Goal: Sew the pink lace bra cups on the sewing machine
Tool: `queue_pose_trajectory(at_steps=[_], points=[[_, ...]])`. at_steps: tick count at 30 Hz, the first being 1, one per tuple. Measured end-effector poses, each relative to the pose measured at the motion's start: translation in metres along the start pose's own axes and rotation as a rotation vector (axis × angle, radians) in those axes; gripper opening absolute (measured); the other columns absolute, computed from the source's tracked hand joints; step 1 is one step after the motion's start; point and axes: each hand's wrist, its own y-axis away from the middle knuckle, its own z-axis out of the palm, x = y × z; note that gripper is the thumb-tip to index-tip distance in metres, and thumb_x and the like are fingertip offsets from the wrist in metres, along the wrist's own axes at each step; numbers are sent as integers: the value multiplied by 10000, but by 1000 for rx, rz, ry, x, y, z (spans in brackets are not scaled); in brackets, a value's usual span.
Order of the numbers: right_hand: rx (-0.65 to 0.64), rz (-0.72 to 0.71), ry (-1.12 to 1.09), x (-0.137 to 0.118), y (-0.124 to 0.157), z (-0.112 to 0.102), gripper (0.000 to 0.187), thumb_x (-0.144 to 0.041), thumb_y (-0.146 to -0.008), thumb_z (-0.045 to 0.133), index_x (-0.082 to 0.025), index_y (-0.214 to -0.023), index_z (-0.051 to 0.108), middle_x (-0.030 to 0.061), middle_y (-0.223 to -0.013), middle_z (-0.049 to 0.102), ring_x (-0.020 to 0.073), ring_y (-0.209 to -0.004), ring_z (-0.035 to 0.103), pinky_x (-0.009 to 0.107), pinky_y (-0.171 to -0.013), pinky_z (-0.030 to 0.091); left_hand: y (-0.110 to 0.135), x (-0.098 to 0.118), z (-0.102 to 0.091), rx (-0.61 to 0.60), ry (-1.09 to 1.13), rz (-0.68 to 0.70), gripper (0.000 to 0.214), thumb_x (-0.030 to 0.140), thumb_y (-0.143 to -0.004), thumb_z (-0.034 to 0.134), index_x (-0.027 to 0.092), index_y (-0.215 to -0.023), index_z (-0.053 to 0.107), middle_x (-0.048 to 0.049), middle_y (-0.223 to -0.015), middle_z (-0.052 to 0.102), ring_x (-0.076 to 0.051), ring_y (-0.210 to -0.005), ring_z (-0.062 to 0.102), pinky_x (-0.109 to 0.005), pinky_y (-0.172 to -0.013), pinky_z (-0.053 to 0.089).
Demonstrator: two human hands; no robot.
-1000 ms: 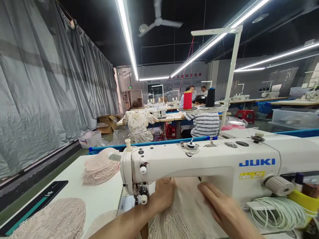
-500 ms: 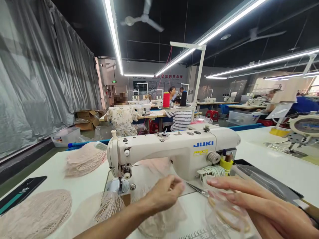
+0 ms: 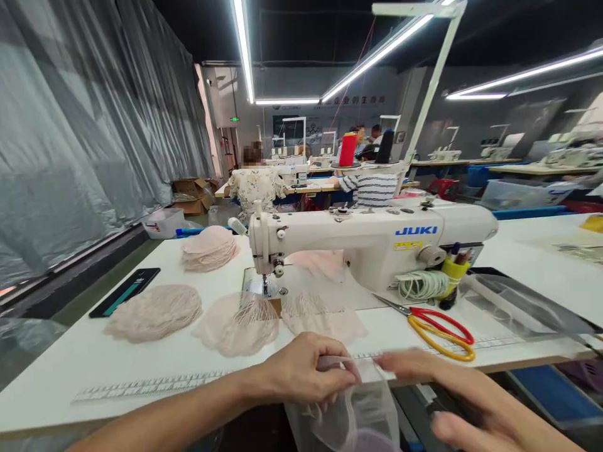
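Observation:
My left hand (image 3: 308,371) is closed, pinching the top edge of a clear plastic bag (image 3: 351,417) at the front edge of the white table (image 3: 66,383). The bag hangs below the table edge with pale fabric inside. My right hand (image 3: 452,402) is blurred by motion beside the bag, its fingers stretched toward the bag's rim. A white JUKI sewing machine (image 3: 372,242) stands behind, with pink lace pieces (image 3: 238,323) lying in front of its needle.
Stacks of pink lace (image 3: 155,311) and a second lace stack (image 3: 210,248) lie at left, with a phone (image 3: 125,292). Red and yellow scissors (image 3: 438,326) rest at right near a cord coil (image 3: 421,285). Other people sit sewing at tables behind.
I have pulled back from the machine. Both hands came off the lace under the machine arm and moved to the table's front edge, where the left hand now grips a clear bag.

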Motion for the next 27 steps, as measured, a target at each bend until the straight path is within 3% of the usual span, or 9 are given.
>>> queue_pose_trajectory(at_steps=[2,3,4,6,9,12,16,24,27], points=[[-25,58,-153,-11,-24,22,716,-470,-707,705,-289,-1328,400,70,-1286,536,271,-1159,514,339,-905,472,12,0,-1,-1,-116,1,228,197,-767,493,134,-909,660,67,-453,430,-68,-389,427,-146,-397,302],[-102,110,-236,-18,-37,32,721,-451,-659,748,-268,-1286,444,71,-1270,540,268,-1142,519,336,-909,457,18,0,-1,15,-161,7,249,183,-773,478,139,-933,664,70,-444,420,-64,-380,424,-142,-393,294],[-157,137,-337,-24,-48,41,579,-454,-646,749,-232,-1141,548,58,-1126,613,249,-1032,573,311,-856,470,24,-2,-2,44,-182,9,262,174,-777,467,142,-946,666,73,-438,417,-62,-373,424,-140,-391,292],[-245,198,-470,-33,-65,56,295,-468,-756,633,-190,-844,589,4,-761,630,168,-719,586,239,-647,467,34,-7,-5,100,-178,-11,281,175,-790,449,150,-974,658,75,-436,432,-63,-360,433,-138,-387,308],[-270,247,-534,-36,-72,67,353,-484,-869,449,-190,-676,489,-66,-472,442,95,-462,387,198,-461,328,47,-20,-13,111,-103,-53,310,186,-804,422,151,-1046,613,80,-430,461,-71,-335,432,-140,-363,326],[-242,292,-518,-34,-69,71,372,-501,-882,403,-196,-679,469,-87,-456,332,87,-448,282,206,-437,244,52,-31,-19,23,29,-94,336,152,-775,415,137,-1067,580,81,-423,481,-66,-308,419,-144,-362,352],[-186,288,-376,-36,-67,72,375,-500,-881,377,-199,-682,482,-82,-500,269,100,-481,260,228,-452,210,49,-34,-23,-29,158,-109,333,120,-710,424,123,-997,593,76,-407,494,-63,-299,425,-140,-362,357],[-210,305,-332,-34,-73,71,375,-498,-869,373,-205,-665,490,-78,-478,289,104,-466,285,228,-456,232,47,-36,-24,32,161,-169,309,97,-670,419,128,-920,598,72,-408,492,-70,-325,452,-135,-366,335],[-325,327,-345,-29,-58,67,296,-451,-826,482,-213,-662,550,-54,-508,399,114,-497,393,211,-461,283,55,-35,-17,39,114,-220,292,117,-699,416,121,-916,612,69,-437,479,-58,-331,414,-138,-368,315]])
